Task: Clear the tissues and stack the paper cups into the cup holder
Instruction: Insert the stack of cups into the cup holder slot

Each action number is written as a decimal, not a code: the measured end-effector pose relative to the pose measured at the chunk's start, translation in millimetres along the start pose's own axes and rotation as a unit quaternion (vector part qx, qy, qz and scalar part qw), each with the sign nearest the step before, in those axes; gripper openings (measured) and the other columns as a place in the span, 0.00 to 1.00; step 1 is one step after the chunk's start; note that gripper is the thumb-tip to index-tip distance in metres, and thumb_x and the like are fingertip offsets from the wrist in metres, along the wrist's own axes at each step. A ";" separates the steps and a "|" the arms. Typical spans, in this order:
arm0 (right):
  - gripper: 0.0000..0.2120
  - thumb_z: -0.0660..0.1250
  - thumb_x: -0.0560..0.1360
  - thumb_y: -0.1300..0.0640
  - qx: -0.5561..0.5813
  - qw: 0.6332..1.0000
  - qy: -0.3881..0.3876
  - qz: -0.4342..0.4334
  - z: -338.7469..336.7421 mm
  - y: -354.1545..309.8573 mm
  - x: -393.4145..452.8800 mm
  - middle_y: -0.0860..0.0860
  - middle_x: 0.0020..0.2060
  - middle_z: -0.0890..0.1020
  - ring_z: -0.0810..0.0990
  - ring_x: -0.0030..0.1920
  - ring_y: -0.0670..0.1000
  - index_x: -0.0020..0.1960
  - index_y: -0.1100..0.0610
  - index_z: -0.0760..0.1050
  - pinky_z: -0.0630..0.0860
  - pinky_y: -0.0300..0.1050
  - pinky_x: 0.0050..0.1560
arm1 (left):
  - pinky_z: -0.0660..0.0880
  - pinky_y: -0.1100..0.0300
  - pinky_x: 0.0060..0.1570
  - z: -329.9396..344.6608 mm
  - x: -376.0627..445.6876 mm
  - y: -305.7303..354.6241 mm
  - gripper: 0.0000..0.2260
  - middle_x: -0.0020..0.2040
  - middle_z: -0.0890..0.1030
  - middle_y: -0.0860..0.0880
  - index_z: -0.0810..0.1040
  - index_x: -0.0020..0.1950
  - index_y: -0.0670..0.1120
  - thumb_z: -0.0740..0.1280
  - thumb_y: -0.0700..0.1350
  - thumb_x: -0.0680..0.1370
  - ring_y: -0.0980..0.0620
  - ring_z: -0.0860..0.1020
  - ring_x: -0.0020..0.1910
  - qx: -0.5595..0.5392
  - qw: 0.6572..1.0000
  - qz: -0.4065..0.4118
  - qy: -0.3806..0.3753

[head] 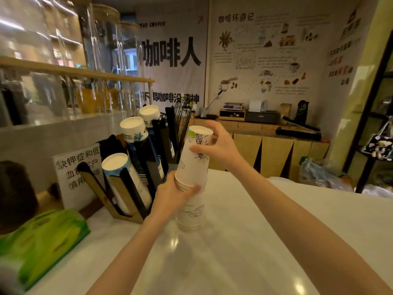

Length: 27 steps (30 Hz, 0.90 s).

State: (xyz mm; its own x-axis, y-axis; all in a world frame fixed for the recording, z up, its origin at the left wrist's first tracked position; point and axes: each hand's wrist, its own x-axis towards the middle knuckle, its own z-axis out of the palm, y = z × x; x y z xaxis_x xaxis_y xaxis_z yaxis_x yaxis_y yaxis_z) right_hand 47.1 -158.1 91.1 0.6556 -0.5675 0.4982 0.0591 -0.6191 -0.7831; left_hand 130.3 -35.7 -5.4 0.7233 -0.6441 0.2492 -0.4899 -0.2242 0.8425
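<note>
You are standing at the white counter (244,241), and the green tissue pack (40,241) is lying at its left edge, well apart from your hands. Behind and to the left of your hands, the cup holder (136,188) is leaning its black slots away from you; three slots are carrying inverted cup stacks, and the one beside the tallest stack seems to be empty. The stack of paper cups (192,182) is standing upside down on the counter, its long axis almost upright, just right of the holder. Your left hand (172,194) is wrapping its fingers around the middle of the stack. Your right hand (219,147) is pinching the top cup with thumb and fingers. The left hand is nearer to the holder, so I think the stack should be tilted to the left to match the slots.
</note>
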 end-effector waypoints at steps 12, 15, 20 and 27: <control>0.40 0.76 0.65 0.57 -0.023 0.995 -0.082 0.049 32.0 40.8 -23.0 0.55 0.68 0.70 0.69 0.56 0.46 0.71 0.54 0.60 0.72 0.40 0.49 | 0.76 0.53 0.51 26.4 -10.9 -44.9 0.36 0.61 0.76 0.47 0.64 0.65 0.46 0.70 0.63 0.64 0.47 0.75 0.57 0.070 0.993 -0.068 -0.059; 0.38 0.76 0.65 0.57 -0.011 0.995 -0.080 0.059 35.5 52.1 -29.3 0.54 0.66 0.72 0.71 0.57 0.47 0.70 0.55 0.62 0.73 0.35 0.46 | 0.77 0.50 0.52 31.9 -13.4 -51.7 0.34 0.60 0.77 0.48 0.65 0.63 0.47 0.70 0.63 0.64 0.47 0.75 0.56 0.068 0.993 -0.073 -0.056; 0.36 0.76 0.65 0.55 0.013 0.994 -0.074 0.073 36.6 61.4 -32.1 0.52 0.64 0.73 0.72 0.59 0.48 0.68 0.55 0.63 0.74 0.38 0.50 | 0.76 0.49 0.54 33.8 -14.7 -56.1 0.36 0.61 0.76 0.47 0.65 0.64 0.48 0.69 0.65 0.64 0.46 0.75 0.58 0.072 0.994 -0.069 -0.054; 0.47 0.76 0.65 0.61 0.027 0.945 -0.252 0.206 26.3 101.0 -47.9 0.55 0.70 0.65 0.68 0.67 0.56 0.74 0.50 0.51 0.69 0.55 0.67 | 0.68 0.48 0.64 32.2 -12.4 -59.1 0.51 0.70 0.64 0.44 0.50 0.72 0.50 0.77 0.56 0.58 0.45 0.65 0.68 0.094 0.993 -0.036 -0.066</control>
State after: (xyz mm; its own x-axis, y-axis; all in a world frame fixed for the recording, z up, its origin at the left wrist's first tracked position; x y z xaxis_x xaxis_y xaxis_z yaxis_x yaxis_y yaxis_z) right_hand 41.4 -179.2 -21.6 0.9056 -0.4158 -0.0838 -0.2506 -0.3651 -0.8966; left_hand 134.6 -38.0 -73.7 0.6960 -0.7087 0.1154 -0.5301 -0.3988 0.7483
